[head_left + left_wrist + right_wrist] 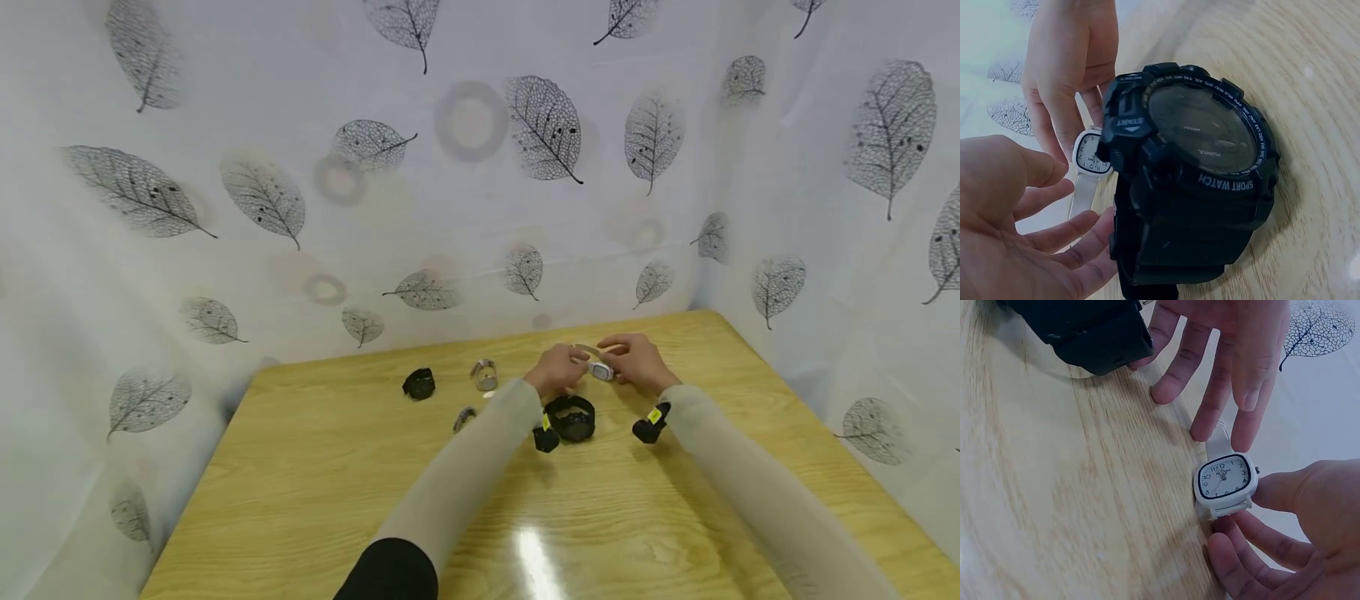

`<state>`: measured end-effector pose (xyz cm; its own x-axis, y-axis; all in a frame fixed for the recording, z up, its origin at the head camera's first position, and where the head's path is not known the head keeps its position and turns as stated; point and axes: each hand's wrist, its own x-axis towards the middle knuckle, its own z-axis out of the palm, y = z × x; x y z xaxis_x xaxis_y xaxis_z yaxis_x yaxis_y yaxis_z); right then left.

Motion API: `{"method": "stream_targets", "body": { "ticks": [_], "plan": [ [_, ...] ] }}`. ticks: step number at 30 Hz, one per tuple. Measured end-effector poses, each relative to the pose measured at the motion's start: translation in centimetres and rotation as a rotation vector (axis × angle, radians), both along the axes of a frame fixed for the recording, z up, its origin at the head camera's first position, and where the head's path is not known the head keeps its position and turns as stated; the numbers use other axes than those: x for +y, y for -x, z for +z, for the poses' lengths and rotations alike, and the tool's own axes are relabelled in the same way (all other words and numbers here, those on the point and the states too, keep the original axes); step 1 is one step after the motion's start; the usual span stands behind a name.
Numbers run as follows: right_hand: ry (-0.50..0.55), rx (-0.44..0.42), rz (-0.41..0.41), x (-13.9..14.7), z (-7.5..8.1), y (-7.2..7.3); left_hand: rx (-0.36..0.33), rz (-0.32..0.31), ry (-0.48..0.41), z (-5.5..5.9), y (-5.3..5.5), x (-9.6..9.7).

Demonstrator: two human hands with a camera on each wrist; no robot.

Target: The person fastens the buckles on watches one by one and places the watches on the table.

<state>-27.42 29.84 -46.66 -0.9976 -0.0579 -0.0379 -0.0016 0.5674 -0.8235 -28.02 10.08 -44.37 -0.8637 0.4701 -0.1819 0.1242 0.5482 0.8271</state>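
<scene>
A white wristwatch (602, 372) with a rounded square case stands on the table between both hands, its dial (1225, 477) facing the person. My right hand (637, 364) pinches it at the case, the thumb against the crown side and fingers behind. On the other side, my left hand (558, 369) reaches toward the pale strap (1084, 192) with fingers extended and a little bent. Whether those fingertips touch the strap I cannot tell. Just in front of the left hand is a large black sport watch (1194, 137), its band closed in a loop.
To the left lie a black watch (419, 384), a watch with a light metallic look (485, 376) and another watch (464, 417), partly behind the left sleeve. A leaf-patterned curtain (465, 208) borders the wooden table (315, 467) at the back and sides.
</scene>
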Motion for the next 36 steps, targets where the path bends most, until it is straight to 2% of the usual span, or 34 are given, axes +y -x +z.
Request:
{"method": "stream_targets", "body": {
  "ticks": [5,10,19,26,30,33,36],
  "plan": [
    [-0.014,0.01,0.008,-0.2,0.1,-0.2,0.027,-0.037,0.037,-0.1,0.1,0.2],
    [-0.046,0.028,-0.002,-0.3,-0.1,-0.3,0.033,-0.035,0.037,-0.4,0.2,0.2],
    [-0.044,0.035,-0.018,0.1,-0.3,-0.3,-0.036,0.067,-0.056,-0.8,0.1,0.4],
    [0.059,0.006,-0.037,-0.3,-0.5,-0.5,-0.02,0.113,-0.104,-1.1,-0.1,0.3],
    [0.125,-0.005,-0.053,-0.5,-0.5,-0.7,-0.044,0.155,-0.16,-1.1,-0.2,0.3],
    [0.132,-0.004,-0.075,-0.7,-0.4,-0.8,-0.058,0.182,-0.206,-1.3,-0.2,0.2],
    [0.127,0.016,-0.082,-0.9,-0.1,-0.9,-0.027,0.191,-0.225,-1.5,0.0,0.0]
  ]
}}
